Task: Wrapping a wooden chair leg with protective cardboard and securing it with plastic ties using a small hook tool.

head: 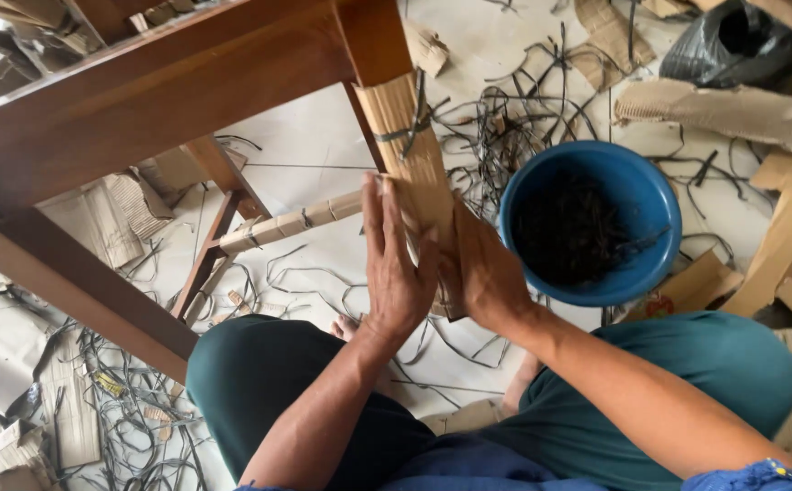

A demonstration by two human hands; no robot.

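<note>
Knees in green trousers frame both hands, left hand and right hand, pressed flat against opposite sides of the cardboard wrap around a wooden table leg. Just right stands a blue bucket of dark strips; beyond it, black straps litter the tiled floor.

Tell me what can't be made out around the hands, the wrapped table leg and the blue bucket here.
Head view only:
- Cardboard wrap on the table leg: its lower end is hidden behind the left hand and right hand.
- Palms and most fingertips: pressed against the wrap, so what they grip is unclear.
- Blue bucket: the dark contents are too fine to identify.
- Wooden table: its top is cut off by the upper edge.
- Black bag: cut off at the top edge.
</note>
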